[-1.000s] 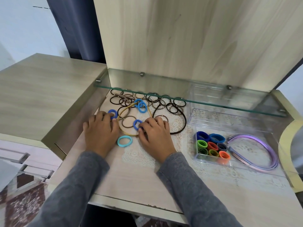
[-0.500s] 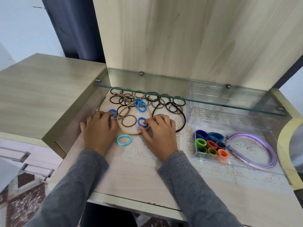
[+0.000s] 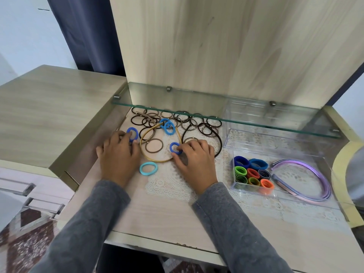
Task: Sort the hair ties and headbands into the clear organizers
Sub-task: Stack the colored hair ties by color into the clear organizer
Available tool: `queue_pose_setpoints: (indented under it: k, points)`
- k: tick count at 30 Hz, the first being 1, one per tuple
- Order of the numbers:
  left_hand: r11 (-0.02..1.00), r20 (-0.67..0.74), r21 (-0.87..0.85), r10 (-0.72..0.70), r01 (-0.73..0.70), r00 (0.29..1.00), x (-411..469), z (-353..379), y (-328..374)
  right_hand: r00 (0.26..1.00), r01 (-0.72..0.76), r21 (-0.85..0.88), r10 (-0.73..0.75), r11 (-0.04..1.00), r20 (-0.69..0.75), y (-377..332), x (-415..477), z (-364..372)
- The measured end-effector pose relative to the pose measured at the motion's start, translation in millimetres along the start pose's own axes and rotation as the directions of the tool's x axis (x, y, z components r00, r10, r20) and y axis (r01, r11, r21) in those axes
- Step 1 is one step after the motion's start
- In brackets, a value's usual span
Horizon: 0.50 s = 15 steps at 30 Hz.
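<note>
Both hands are down on the desk [image 3: 157,223] in the loose pile. The right hand [image 3: 194,160] has thumb and forefinger pinched on the middle blue tie [image 3: 174,148], which lies just inside the gold headband [image 3: 149,134], right at its near right curve. The left hand [image 3: 118,154] has curled fingertips over the near edge of the far-left blue tie [image 3: 131,133]. Honestly can't tell if it's actually gripping it or just pressing on it.

Between the two hands, a bit nearer the person, a light blue tie [image 3: 148,168] lies flat on the edge of the lace mat [image 3: 171,186], touching neither hand. Two more blue ties [image 3: 167,126] overlap at the far side of the gold headband. Behind those is a heap of brown and black ties [image 3: 177,119], partly under the glass shelf [image 3: 216,115], and a dark brown headband [image 3: 218,142] curves round past the right hand.

Off to the right, well apart from the hands, the clear organizer [image 3: 234,187] has coloured ties [image 3: 252,173] packed on edge in its left compartment and purple headbands [image 3: 315,174] in the bigger right one. A second clear box [image 3: 229,137] sits just behind it.
</note>
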<state>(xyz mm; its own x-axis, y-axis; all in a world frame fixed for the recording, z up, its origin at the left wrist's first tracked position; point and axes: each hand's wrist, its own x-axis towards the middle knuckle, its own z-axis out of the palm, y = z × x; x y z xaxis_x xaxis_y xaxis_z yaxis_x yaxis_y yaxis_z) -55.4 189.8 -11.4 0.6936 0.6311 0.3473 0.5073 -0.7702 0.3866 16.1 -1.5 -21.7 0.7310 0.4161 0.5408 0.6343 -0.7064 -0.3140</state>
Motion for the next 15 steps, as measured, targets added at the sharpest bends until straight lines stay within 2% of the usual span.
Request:
queue_pose_setpoints:
  k: [9,15]
  points:
    - [0.989,-0.16,-0.125,0.065,-0.085,0.985,-4.1,-3.9,-4.7,1.0,0.002,-0.013,-0.002,1.0,0.013,1.0,-1.4,-2.1]
    - [0.97,-0.239,-0.115,0.18,-0.212,0.954,-4.8,-1.4,-7.1,1.0,-0.014,-0.011,0.014,1.0,0.012,5.2,-4.4,-8.0]
